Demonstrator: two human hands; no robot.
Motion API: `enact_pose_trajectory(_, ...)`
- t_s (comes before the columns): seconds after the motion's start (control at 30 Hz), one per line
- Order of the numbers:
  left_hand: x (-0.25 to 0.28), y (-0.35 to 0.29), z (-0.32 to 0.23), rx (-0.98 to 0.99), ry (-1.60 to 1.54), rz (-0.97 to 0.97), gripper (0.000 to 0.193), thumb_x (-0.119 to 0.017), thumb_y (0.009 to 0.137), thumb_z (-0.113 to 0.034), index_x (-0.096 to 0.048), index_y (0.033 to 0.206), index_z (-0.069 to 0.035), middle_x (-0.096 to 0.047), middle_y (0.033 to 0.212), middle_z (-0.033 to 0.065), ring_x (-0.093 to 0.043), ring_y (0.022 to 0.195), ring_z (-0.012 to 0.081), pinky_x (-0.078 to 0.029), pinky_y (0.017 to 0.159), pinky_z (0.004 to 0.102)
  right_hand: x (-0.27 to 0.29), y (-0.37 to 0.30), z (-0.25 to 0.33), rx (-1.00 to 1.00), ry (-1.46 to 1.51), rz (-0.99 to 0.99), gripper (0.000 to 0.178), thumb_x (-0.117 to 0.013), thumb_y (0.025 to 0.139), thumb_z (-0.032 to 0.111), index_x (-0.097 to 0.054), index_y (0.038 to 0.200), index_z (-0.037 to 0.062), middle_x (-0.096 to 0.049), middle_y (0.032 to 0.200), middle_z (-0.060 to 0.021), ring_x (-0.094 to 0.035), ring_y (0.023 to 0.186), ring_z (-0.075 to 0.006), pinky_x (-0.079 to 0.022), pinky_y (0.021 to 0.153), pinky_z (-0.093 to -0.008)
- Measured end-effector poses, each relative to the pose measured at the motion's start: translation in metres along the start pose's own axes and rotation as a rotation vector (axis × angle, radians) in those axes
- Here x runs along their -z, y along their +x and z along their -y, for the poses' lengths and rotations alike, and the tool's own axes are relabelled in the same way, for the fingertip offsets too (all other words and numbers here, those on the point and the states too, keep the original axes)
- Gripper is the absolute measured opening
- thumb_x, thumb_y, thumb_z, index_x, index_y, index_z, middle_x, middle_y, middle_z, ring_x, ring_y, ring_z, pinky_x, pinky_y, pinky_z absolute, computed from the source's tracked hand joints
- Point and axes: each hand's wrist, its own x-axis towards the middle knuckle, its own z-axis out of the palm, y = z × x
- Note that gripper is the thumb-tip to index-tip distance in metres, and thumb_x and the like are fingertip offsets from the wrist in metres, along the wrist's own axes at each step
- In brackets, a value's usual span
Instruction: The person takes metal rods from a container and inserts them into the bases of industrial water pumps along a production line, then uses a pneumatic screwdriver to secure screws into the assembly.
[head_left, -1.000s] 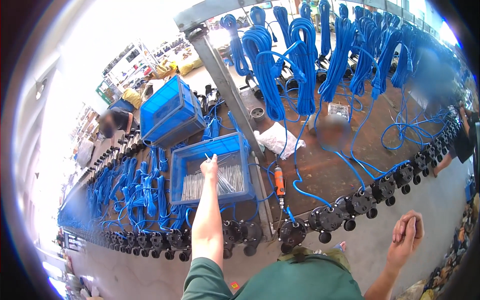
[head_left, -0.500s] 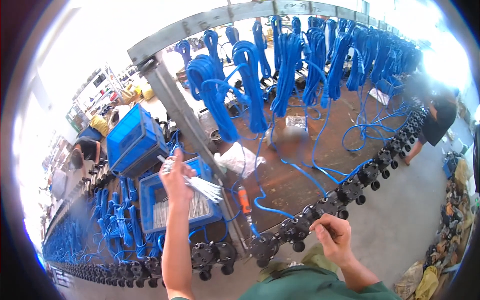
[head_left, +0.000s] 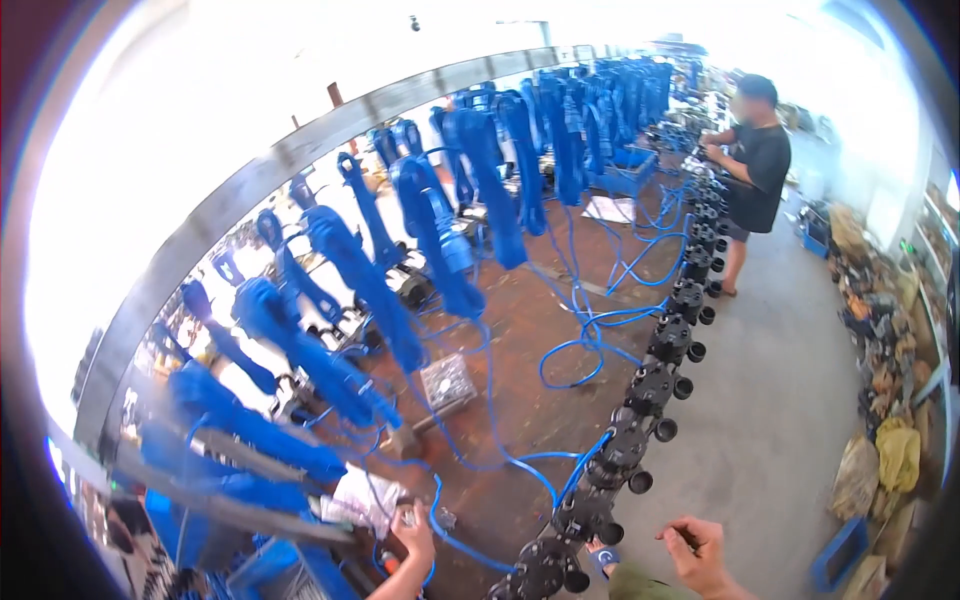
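From here I can't tell whether my left grip (head_left: 412, 532) pinches anything beside the white bag (head_left: 362, 494) on the worktop (head_left: 530, 415); my right grip (head_left: 695, 552) is curled in, bare, near the black pumps (head_left: 622, 437) along the edge. A sideways sweep could snag slack blue cable (head_left: 545, 456) and jolt a pump; there's room rightward, over the floor (head_left: 770, 400).

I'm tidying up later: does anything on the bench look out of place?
Loose blue cable sprawls in tangled loops on the brown bench, unlike the neatly hung coils; crumpled white wrapping lies by the left hand. Nothing looks clearly spilled or damaged.
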Motion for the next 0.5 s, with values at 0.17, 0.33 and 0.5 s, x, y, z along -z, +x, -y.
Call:
enact_pose_trajectory(0.17, -0.021, 0.009, 0.047, 0.148, -0.263, -0.005, 0.022, -0.07, 0.095, -0.015, -0.059, 0.079, -0.003, -0.066, 0.065, 0.0097, -0.062, 0.057, 0.0136, -0.05, 0.056, 0.0301, 0.014, 0.033, -0.022, -0.265, 0.009, 0.023, 0.014, -0.061, 0.097, 0.009, -0.069, 0.094, -0.0018, -0.058, 0.068, 0.001, -0.047, 0.059, -0.005, -0.037, 0.052, -0.0234)
enact_pose_trajectory(0.33, -0.013, 0.024, 0.059, 0.22, -0.261, -0.085, 0.022, -0.067, 0.096, -0.014, -0.059, 0.079, -0.002, -0.066, 0.064, 0.0094, -0.063, 0.058, 0.0143, -0.051, 0.056, 0.0303, -0.015, 0.061, -0.015, -0.214, 0.103, 0.143, 0.012, -0.066, 0.095, 0.007, -0.07, 0.093, -0.0032, -0.069, 0.074, -0.0031, -0.058, 0.062, -0.005, -0.045, 0.054, -0.0229)
enact_pose_trajectory(0.5, -0.001, 0.028, 0.012, 0.218, -0.333, -0.115, 0.027, -0.066, 0.098, -0.018, -0.061, 0.078, 0.0, -0.068, 0.065, 0.0099, -0.061, 0.06, 0.012, -0.05, 0.062, 0.0297, -0.028, 0.049, 0.008, -0.141, 0.134, 0.193, 0.012, -0.064, 0.097, 0.007, -0.07, 0.095, -0.0035, -0.072, 0.075, -0.0055, -0.064, 0.063, -0.0061, -0.049, 0.054, -0.0233)
